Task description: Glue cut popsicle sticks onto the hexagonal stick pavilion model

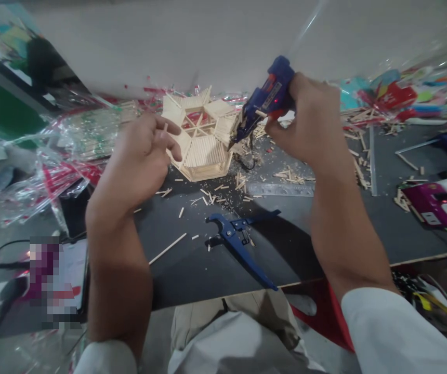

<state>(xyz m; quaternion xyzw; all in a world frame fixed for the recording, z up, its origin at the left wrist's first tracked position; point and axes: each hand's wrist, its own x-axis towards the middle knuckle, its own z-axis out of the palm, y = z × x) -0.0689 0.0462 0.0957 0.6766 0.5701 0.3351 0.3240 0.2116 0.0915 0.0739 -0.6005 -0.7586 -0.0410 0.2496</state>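
A hexagonal model built of pale wooden craft sticks [202, 150] stands on the dark tabletop, its top showing an open star of crossed sticks. My right hand [305, 119] grips a blue hot glue gun [266, 98], whose nozzle [234, 141] points down at the model's right side. My left hand [141, 161] hangs over the model's left side, its fingers curled close to the sticks. A small wooden sliver [165, 127] shows by those fingers, and I cannot tell whether they hold it. My thumb is hidden.
Blue-handled pipe cutters [237, 241] and a steel ruler [280, 189] lie on the dark table [176, 275] among scattered stick pieces. Crumpled clear plastic [75, 140] lies to the left, a magenta packet [434, 202] to the right, and a white sheet [169, 41] hangs behind.
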